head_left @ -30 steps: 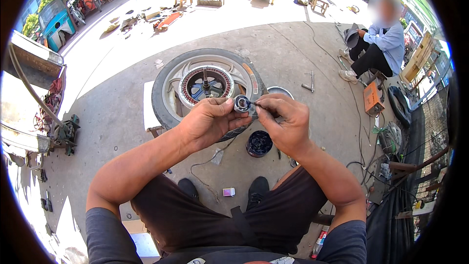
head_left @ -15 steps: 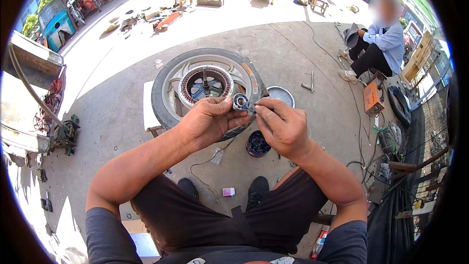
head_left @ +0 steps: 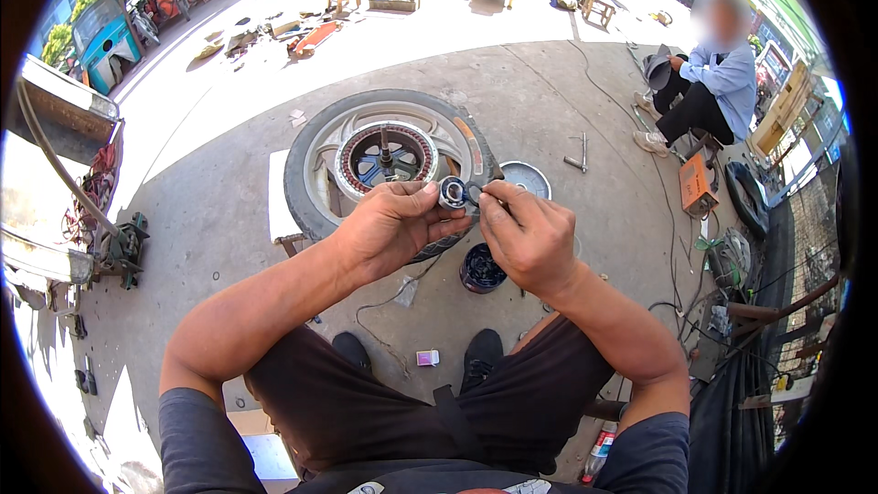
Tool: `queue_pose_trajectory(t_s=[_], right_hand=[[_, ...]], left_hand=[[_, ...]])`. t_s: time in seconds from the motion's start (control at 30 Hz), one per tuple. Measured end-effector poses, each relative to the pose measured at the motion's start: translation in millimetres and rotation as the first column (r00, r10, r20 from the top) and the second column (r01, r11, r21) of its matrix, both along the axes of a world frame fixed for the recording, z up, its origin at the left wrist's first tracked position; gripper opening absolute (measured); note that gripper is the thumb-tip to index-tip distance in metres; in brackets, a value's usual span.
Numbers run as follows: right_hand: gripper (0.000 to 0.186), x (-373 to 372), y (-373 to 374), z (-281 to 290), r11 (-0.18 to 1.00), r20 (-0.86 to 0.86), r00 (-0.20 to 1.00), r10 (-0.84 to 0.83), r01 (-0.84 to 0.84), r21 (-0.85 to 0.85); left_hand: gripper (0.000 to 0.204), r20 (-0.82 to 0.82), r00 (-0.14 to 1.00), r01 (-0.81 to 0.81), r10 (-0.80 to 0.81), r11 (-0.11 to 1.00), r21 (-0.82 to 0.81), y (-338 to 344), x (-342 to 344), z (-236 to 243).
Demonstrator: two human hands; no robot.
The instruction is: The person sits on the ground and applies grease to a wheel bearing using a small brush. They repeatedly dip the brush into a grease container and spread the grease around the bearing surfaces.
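My left hand (head_left: 393,227) pinches a shiny ball bearing (head_left: 451,193) between thumb and fingers, its open face turned up. In my right hand (head_left: 530,233), thumb and fingertips are closed on a small dark round piece (head_left: 473,194), whose exact kind is unclear. This piece is right beside the bearing; whether they touch is hard to see. Both hands are over the near edge of a wheel lying flat, with a black tyre (head_left: 297,160) and silver spokes. Copper-coloured windings ring its hub (head_left: 385,165), where a shaft stands upright.
A tub of dark grease (head_left: 482,285) stands below my right hand. Beyond it is a round metal pan (head_left: 540,180). A T-handled tool (head_left: 578,161) lies on the floor to the right. Farther right are a seated person (head_left: 722,73), an orange box (head_left: 700,187) and trailing cables.
The dark piece in my right hand has tilted and now shows a rounder outline beside the bearing. My right hand has shifted very slightly; my left hand has hardly moved.
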State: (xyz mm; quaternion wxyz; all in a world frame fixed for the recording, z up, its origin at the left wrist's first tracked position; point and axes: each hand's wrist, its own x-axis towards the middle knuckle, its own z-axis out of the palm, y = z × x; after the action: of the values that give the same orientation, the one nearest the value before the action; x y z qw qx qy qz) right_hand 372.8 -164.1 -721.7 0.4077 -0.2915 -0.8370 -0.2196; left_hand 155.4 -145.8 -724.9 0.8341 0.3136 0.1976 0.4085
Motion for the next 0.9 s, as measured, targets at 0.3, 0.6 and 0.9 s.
queue_pose_trajectory(t_s=[0.3,0.6,0.9], right_hand=[[0.021,-3,3,-2,0.996,0.021,0.996,-0.084,0.084,0.016],[0.01,1,11,-2,0.798,-0.558,0.82,-0.123,-0.252,-0.547],[0.011,2,11,-1,0.801,-0.575,0.818,-0.004,-0.342,-0.492]], left_hand=[[0.023,0.002,1.0,0.006,-0.006,1.0,0.004,-2,-5,2],[0.023,-0.003,1.0,0.021,-0.02,0.999,0.037,4,-9,-4],[0.024,-0.056,0.998,0.02,-0.018,0.999,0.043,7,-1,-5]])
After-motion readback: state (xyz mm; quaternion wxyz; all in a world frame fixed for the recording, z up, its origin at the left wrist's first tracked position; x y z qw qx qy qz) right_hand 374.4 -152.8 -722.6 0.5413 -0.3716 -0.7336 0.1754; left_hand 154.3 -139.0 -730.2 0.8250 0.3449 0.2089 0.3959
